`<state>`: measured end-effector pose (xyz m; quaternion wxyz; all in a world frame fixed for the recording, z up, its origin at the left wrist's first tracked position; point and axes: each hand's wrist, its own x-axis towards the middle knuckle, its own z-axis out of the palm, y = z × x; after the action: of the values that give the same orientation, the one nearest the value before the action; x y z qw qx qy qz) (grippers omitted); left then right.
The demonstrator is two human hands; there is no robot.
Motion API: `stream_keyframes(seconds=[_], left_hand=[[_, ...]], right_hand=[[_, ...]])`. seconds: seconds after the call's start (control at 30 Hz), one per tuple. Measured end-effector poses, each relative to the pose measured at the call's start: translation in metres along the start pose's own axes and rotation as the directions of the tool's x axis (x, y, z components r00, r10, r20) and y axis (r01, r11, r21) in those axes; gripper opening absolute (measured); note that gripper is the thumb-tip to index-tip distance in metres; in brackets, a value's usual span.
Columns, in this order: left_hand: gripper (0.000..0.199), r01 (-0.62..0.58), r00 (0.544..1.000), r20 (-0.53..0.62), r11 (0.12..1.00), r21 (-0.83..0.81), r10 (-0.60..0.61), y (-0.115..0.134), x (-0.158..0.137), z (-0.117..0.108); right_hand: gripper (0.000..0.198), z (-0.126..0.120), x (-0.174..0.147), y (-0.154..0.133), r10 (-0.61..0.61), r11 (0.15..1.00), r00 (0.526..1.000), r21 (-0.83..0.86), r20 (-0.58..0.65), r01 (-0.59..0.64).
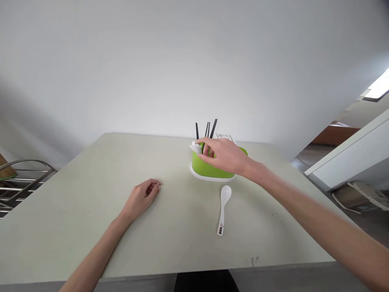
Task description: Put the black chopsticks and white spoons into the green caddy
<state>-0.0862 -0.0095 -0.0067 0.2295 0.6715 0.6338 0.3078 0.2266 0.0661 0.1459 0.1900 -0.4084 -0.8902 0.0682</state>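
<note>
At the back of the table stands a green utensil holder (pixel 209 169) with a white base. Several black chopsticks (pixel 214 129) stick up out of it. My right hand (pixel 223 153) reaches over the holder, thumb and fingers pinched on a white spoon (pixel 195 148) at its left end; part of that spoon is hidden. Another white spoon (pixel 224 205) lies on the table in front of the holder, bowl away from me, with a dark and red mark on its handle. To the left, my left hand (pixel 144 195) rests on the tabletop, fingers curled closed with nothing visible in them.
The pale table (pixel 91 211) has its far edge against a white wall (pixel 158 69). A metal rack (pixel 27 182) stands beyond the left edge. At right are a white panel (pixel 349 150) and a brownish container (pixel 358 196) below table height.
</note>
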Motion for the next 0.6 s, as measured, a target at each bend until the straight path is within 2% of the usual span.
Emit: stream_keyframes(seconds=[0.1,0.2,0.33,0.4,0.5,0.6], left_hand=[[0.043,-0.003,1.0,-0.006,1.0,0.014,0.003,0.0,0.0,0.001],[0.042,-0.016,1.0,-0.019,0.999,0.029,0.017,0.001,0.001,0.002],[0.042,-0.016,0.999,-0.027,0.999,0.044,0.017,0.004,0.002,0.003],[0.041,-0.018,0.999,-0.028,0.998,0.053,0.02,0.004,0.003,0.004],[0.04,-0.013,0.999,-0.037,0.998,0.066,0.016,0.003,0.003,0.004],[0.041,0.0,0.998,-0.058,0.997,0.073,0.005,0.003,0.004,0.004]], right_hand=[[0.024,-0.019,-0.042,0.007,0.041,0.988,0.997,0.145,0.067,-0.05],[0.026,-0.019,-0.082,0.027,0.117,0.983,0.979,0.122,0.165,-0.138],[0.029,0.017,-0.116,0.064,0.313,0.946,0.923,0.011,0.224,-0.324],[0.035,0.043,-0.123,0.079,0.395,0.909,0.886,0.04,0.244,-0.416],[0.031,0.077,-0.121,0.088,0.4,0.88,0.869,0.144,0.292,-0.453],[0.022,0.088,-0.116,0.083,0.358,0.878,0.879,0.207,0.316,-0.432]])
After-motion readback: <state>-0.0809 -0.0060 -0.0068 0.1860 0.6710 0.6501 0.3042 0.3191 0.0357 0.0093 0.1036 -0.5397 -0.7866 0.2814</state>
